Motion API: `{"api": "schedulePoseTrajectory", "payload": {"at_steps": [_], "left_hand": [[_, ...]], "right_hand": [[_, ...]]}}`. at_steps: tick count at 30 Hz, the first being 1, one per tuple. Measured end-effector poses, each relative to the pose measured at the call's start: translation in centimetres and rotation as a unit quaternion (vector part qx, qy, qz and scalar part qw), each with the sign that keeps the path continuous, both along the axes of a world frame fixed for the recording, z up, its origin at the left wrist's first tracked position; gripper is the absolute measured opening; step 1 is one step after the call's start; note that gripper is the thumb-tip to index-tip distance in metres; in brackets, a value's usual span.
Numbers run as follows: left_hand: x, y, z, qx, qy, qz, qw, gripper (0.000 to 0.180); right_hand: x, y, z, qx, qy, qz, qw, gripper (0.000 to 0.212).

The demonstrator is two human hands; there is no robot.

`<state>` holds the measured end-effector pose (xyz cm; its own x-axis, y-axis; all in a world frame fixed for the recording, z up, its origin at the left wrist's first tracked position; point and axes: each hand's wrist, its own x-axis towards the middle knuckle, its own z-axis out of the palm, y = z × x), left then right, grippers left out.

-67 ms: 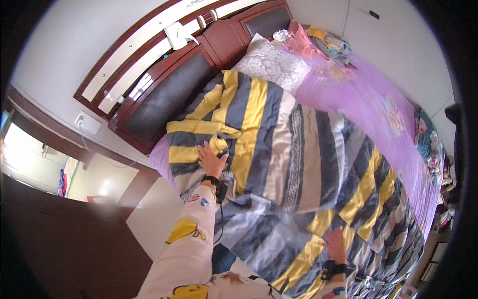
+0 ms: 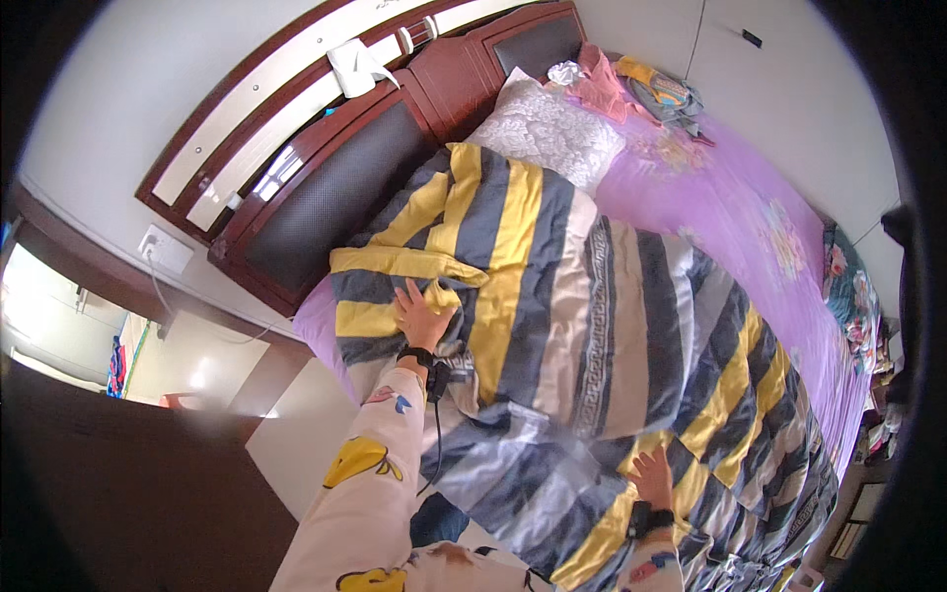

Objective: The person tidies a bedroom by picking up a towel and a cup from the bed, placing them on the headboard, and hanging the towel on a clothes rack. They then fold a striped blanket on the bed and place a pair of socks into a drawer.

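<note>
A striped quilt [image 2: 617, 326] in yellow, dark grey, beige and pale grey lies rumpled over the near side of the bed. My left hand [image 2: 424, 318] rests on its left part, beside a folded yellow-and-grey flap, with fingers spread. Lower right, my right hand [image 2: 651, 481] lies on a yellow stripe, fingers apart and palm toward the cloth. Each wrist wears a dark band, and a black cable hangs from the left one. Neither hand visibly grips the fabric.
Beyond the quilt is a purple flowered sheet [image 2: 730, 202] and a white lacy pillow [image 2: 552, 133]. Clothes [image 2: 659, 94] lie at the far corner. The dark red headboard [image 2: 449, 84] holds a tissue pack [image 2: 357, 67]. A dark brown surface [image 2: 128, 493] is at lower left.
My right hand has shifted slightly left over the quilt and shows more sharply. My left hand stays at nearly the same spot. The whole view has tilted a little.
</note>
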<state>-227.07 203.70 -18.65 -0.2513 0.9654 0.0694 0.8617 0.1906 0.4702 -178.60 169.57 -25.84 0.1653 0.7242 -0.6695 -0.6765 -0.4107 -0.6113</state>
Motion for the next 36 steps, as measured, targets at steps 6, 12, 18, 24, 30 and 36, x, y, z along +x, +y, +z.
{"api": "schedulePoseTrajectory", "payload": {"at_steps": [6, 12, 18, 24, 30, 36], "left_hand": [[-11.6, 6.1, -0.4, -0.075, 0.026, -0.078, 0.994, 0.04], [-22.2, 5.8, 9.0, 0.01, -0.047, -0.025, 0.999, 0.044], [0.8, -13.8, 5.8, -0.481, -0.601, -0.223, 0.597, 0.049], [14.7, -8.9, 6.6, -0.082, -0.884, 0.117, 0.445, 0.066], [9.7, -3.7, 22.7, -0.022, -0.732, -0.015, 0.681, 0.054], [3.1, -3.7, 32.8, 0.214, -0.558, 0.045, 0.801, 0.056]], "right_hand": [[-8.7, 12.0, -1.7, -0.007, 0.017, -0.114, 0.993, 0.037], [-11.8, 17.3, 6.8, 0.111, 0.162, -0.134, 0.971, 0.042], [-16.3, 22.9, 13.8, 0.106, 0.203, -0.147, 0.962, 0.042], [-18.2, 18.9, 17.9, 0.18, 0.191, -0.145, 0.954, 0.038], [-11.0, 12.1, 11.7, 0.115, 0.292, -0.231, 0.921, 0.094], [-0.6, 7.2, 4.8, 0.153, 0.037, -0.495, 0.854, 0.091]]}}
